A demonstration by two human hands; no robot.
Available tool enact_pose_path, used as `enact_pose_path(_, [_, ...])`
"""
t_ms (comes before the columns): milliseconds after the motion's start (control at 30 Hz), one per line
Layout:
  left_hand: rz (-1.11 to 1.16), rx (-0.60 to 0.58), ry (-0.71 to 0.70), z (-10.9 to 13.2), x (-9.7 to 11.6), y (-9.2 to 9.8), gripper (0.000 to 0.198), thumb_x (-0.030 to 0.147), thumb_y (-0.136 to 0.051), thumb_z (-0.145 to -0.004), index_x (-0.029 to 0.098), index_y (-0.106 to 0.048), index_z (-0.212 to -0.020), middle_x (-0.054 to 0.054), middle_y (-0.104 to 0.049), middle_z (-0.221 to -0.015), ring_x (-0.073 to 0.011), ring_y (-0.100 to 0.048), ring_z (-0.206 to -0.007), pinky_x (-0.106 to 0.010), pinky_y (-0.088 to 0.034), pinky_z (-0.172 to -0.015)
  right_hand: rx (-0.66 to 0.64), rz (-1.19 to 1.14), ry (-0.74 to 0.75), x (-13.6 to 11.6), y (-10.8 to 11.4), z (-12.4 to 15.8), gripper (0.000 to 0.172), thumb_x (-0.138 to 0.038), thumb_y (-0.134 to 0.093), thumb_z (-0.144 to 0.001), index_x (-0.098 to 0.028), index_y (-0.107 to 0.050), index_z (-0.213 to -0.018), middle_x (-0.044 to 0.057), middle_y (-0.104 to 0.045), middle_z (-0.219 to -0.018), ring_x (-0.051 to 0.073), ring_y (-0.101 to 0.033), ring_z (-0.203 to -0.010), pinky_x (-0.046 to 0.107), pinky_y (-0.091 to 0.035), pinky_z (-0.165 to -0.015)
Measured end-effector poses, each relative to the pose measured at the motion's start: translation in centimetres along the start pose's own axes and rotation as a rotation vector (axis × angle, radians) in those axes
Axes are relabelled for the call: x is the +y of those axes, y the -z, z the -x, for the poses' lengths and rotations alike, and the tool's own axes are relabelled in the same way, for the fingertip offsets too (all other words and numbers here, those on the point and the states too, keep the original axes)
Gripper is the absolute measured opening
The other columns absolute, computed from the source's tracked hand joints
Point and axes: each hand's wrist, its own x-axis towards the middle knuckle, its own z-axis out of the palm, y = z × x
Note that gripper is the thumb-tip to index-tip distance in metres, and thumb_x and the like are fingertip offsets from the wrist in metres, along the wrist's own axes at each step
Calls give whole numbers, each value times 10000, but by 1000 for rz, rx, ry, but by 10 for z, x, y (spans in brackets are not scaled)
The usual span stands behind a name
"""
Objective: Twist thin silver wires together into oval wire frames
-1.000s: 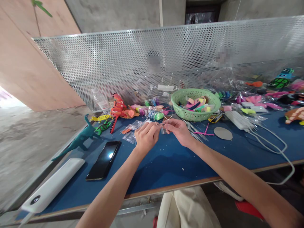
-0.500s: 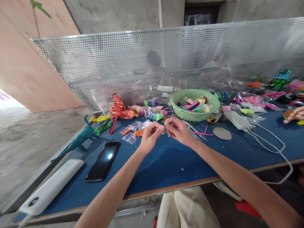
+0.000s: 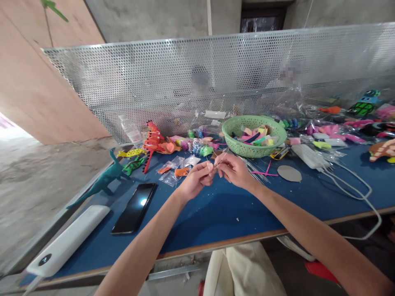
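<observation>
Above the middle of the blue table, my left hand (image 3: 199, 179) and my right hand (image 3: 232, 169) meet fingertip to fingertip. Both are closed in a pinch on a thin wire (image 3: 217, 163), whose fine ends stick up past the fingers. Just right of my right hand lie several thin metal wire lengths (image 3: 255, 169) and crossed pink strips (image 3: 266, 173). Left of my left hand, small orange pieces (image 3: 181, 172) lie in and on clear plastic bags. Behind my hands stands a green basket (image 3: 247, 150) filled with coloured pieces.
A teal long-necked dinosaur (image 3: 106, 176), a phone (image 3: 134, 209) and a white power bank (image 3: 70, 240) lie on the left. A grey oval piece (image 3: 289, 173) and a white charger (image 3: 310, 157) with looping cables are on the right. A perforated metal screen (image 3: 160, 78) borders the back.
The wire loop that stood above my fingers has shrunk or turned out of sight. My left hand's fingers have curled in more, still against my right hand.
</observation>
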Motion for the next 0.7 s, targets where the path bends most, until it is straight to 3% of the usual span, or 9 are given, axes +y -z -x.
enact_pose_path(100, [13,-59,71,2,4,2,412,452,-755,-808,169,-475,-701,61,-313,-614,-40,-154,-476,-231,-141,-474,8,23,12,-1,0,1,180,-367,-565,-982,-206,-639,-951,-34,-606,-650,46,-471,-362,178,-344,-327])
enact_pose_path(333, [-37,-48,54,1,4,2,389,456,-728,-833,168,-493,-720,58,-335,-622,-42,-176,-475,-226,-157,-474,22,-19,-6,-2,-3,2,219,-385,-569,-974,-192,-668,-942,-15,-636,-678,52,-510,-369,173,-382,-315])
enact_pose_path(433, [-217,151,-200,-1,-2,-1,361,480,-712,-844,179,-536,-752,41,-430,-631,-60,-290,-478,-223,-236,-474,120,-64,-84,2,-6,0,248,-413,-624,-934,-198,-667,-1051,9,-680,-764,92,-600,-434,178,-418,-312])
enact_pose_path(500, [-483,321,-456,0,-5,0,295,454,-684,-876,186,-595,-793,6,-549,-689,-95,-440,-542,-239,-340,-520,207,-103,-110,6,-9,-2,312,-437,-667,-897,-200,-666,-1099,52,-709,-909,130,-670,-543,191,-454,-332])
enact_pose_path(567, [-814,442,-695,2,-8,3,213,394,-662,-903,194,-648,-829,-42,-658,-794,-150,-586,-688,-277,-440,-629,230,-146,-116,9,-11,-3,333,-446,-683,-883,-192,-680,-1100,66,-712,-910,145,-675,-598,207,-476,-366])
enact_pose_path(700, [-1304,465,-945,6,-10,17,69,275,-654,-908,234,-709,-901,-68,-744,-921,-200,-685,-848,-313,-485,-751,154,-272,-106,11,-11,-4,272,-399,-712,-871,-192,-718,-1048,13,-663,-716,125,-600,-573,259,-506,-492])
